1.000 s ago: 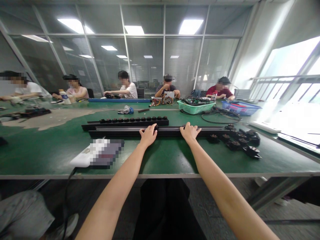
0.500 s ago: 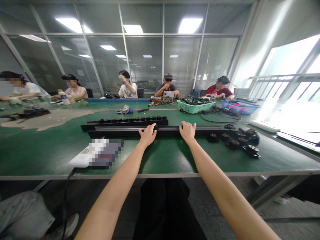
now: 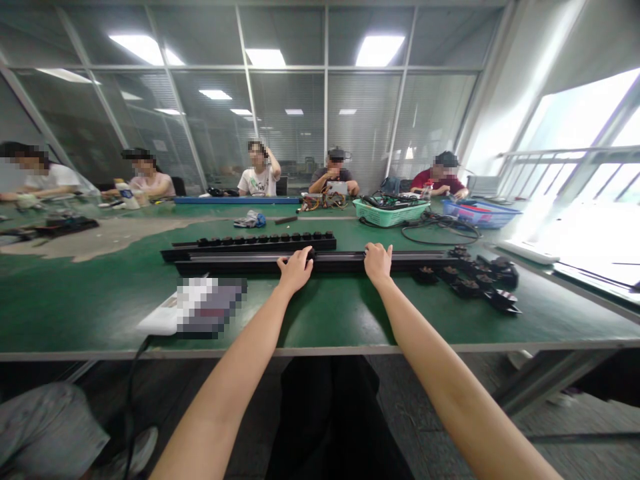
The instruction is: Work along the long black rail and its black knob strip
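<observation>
A long black rail [image 3: 230, 265] with a light metallic strip along its top lies crosswise on the green table. My left hand [image 3: 296, 269] grips it near the middle, thumb on the near side and fingers over the top. A small round black piece [image 3: 312, 253] shows at those fingertips. My right hand [image 3: 379, 264] is closed over the rail further right, its fingertips partly hidden. Behind lies a second black rail [image 3: 245, 249] with a row of small black pieces along it. Several loose black parts [image 3: 467, 287] are scattered by the right end.
A white and dark device [image 3: 167, 313], partly blurred, lies at the left front with a cable. Further back are a green basket [image 3: 393, 215] of cables, a blue basket [image 3: 483, 215], a black cable loop [image 3: 440, 235] and a grey-blue cloth [image 3: 250, 219]. Several people sit across the table.
My right hand has slid slightly to the right along the rail. My left hand stays in place. Across the table, one person has moved a raised hand from face to head.
</observation>
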A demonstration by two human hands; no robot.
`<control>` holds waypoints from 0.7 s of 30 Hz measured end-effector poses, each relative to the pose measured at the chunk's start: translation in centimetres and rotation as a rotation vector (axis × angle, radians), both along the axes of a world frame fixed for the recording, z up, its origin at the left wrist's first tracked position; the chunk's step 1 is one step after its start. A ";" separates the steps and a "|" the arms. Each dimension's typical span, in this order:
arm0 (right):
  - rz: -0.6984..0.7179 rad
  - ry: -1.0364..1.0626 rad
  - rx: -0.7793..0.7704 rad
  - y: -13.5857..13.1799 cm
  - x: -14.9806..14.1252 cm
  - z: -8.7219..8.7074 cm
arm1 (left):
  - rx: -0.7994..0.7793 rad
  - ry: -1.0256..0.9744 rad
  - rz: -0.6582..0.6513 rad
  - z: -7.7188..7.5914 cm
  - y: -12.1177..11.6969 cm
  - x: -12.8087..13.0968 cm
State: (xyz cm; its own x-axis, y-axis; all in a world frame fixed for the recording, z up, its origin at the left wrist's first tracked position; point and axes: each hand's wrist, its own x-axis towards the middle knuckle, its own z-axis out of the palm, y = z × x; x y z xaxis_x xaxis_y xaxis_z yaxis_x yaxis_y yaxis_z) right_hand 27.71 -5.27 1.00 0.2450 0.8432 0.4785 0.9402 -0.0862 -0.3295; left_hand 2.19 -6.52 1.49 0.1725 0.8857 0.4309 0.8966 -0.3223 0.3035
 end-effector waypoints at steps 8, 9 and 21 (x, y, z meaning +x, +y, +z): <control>-0.002 0.082 -0.031 -1.0 -0.2 0.8 | 0.006 0.002 0.002 -0.1 0.0 0.0; -0.002 0.091 -0.032 -1.0 -0.2 0.9 | 0.007 0.004 0.001 -0.1 0.0 0.0; 0.007 0.139 -0.028 -1.0 0.4 1.0 | 0.005 0.020 0.009 -0.1 0.1 0.1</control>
State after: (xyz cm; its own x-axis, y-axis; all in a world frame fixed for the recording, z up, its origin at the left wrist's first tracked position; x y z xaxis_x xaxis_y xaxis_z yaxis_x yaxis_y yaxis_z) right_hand 28.07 -6.25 2.03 0.3013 0.8577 0.4166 0.8864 -0.0909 -0.4540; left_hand 2.29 -6.44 1.37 0.1733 0.8853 0.4316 0.9053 -0.3158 0.2842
